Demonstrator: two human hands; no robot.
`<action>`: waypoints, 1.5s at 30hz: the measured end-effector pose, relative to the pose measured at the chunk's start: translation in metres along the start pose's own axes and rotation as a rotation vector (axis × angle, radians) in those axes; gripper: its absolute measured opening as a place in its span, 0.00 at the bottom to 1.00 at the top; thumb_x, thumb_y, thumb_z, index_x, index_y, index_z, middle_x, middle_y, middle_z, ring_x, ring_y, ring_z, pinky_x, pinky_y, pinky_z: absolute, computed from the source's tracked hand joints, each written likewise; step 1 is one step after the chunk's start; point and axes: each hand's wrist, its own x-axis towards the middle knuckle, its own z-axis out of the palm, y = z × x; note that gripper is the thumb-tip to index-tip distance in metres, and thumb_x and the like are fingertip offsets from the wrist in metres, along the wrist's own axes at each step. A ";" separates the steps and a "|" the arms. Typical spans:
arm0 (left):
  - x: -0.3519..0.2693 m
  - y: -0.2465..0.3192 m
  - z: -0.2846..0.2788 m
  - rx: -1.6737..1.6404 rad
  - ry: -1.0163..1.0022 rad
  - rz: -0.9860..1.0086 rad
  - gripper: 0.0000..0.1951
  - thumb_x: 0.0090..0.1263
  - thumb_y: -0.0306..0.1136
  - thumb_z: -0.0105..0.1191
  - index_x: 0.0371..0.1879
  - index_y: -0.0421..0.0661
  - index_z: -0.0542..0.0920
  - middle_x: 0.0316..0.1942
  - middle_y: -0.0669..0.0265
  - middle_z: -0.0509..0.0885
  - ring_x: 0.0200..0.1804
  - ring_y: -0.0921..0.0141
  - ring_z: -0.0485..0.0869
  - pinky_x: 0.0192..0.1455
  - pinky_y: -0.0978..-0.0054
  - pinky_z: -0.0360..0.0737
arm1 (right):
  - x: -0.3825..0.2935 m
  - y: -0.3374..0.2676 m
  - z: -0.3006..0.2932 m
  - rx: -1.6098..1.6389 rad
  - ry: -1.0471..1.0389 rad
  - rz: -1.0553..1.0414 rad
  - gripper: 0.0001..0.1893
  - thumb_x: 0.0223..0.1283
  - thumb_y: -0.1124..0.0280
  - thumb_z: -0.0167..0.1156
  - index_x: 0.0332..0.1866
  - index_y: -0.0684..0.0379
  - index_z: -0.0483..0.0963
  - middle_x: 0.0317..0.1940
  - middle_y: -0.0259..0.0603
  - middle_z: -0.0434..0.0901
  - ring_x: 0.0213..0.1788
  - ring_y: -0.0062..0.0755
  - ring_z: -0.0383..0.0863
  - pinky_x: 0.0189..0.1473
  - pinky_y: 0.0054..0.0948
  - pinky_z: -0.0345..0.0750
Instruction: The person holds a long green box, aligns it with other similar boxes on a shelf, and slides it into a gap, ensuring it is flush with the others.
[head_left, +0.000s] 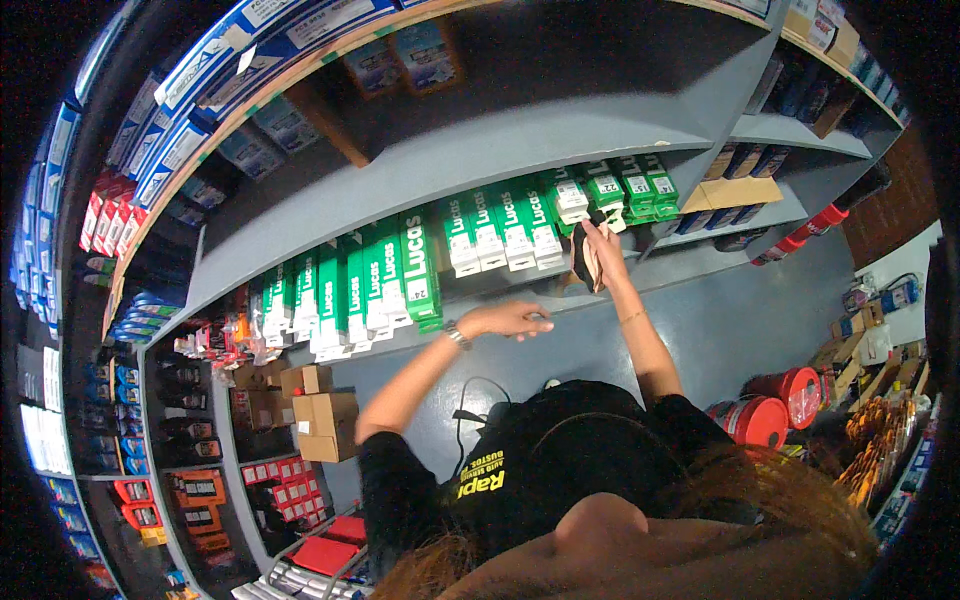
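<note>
My right hand (604, 251) grips a crumpled black and beige cloth (583, 259) at the front of a shelf. The cloth meets the lower ends of the green and white Lucas boxes (604, 184) there; whether it presses on them I cannot tell. Empty, my left hand (511, 320) hovers in front of the shelf with loosely bent fingers, a watch on its wrist. To its left stands a row of long Lucas cartons (416, 262), their ends jutting over the shelf edge. Another group of slim Lucas cartons (505, 225) lies between the two hands.
Above the boxes runs a grey shelf board (450, 172). Cardboard boxes (326, 424) stack at the left, near a metal cart (300, 577) with red items. Red buckets (759, 420) stand on the grey floor (697, 319) to my right. A black cable (461, 416) shows near my feet.
</note>
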 end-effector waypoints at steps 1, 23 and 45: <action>-0.018 0.014 -0.007 0.036 -0.023 -0.008 0.33 0.70 0.62 0.47 0.61 0.46 0.73 0.41 0.66 0.83 0.38 0.75 0.82 0.34 0.74 0.79 | 0.004 0.003 -0.001 0.069 0.011 -0.003 0.10 0.63 0.62 0.63 0.31 0.53 0.72 0.23 0.23 0.72 0.23 0.12 0.70 0.24 0.19 0.66; 0.095 -0.001 0.011 -1.171 0.508 0.280 0.45 0.64 0.76 0.33 0.63 0.46 0.70 0.54 0.60 0.81 0.51 0.65 0.83 0.51 0.64 0.80 | -0.098 0.017 -0.004 0.187 -0.055 0.241 0.09 0.59 0.67 0.63 0.41 0.59 0.76 0.29 0.34 0.80 0.26 0.25 0.80 0.28 0.26 0.78; 0.036 -0.011 0.117 -1.317 0.567 0.365 0.39 0.71 0.69 0.27 0.73 0.53 0.55 0.71 0.66 0.63 0.70 0.66 0.66 0.69 0.63 0.67 | -0.176 -0.005 0.041 -1.074 -0.540 -0.780 0.29 0.60 0.70 0.54 0.69 0.58 0.63 0.70 0.45 0.63 0.75 0.52 0.52 0.73 0.49 0.53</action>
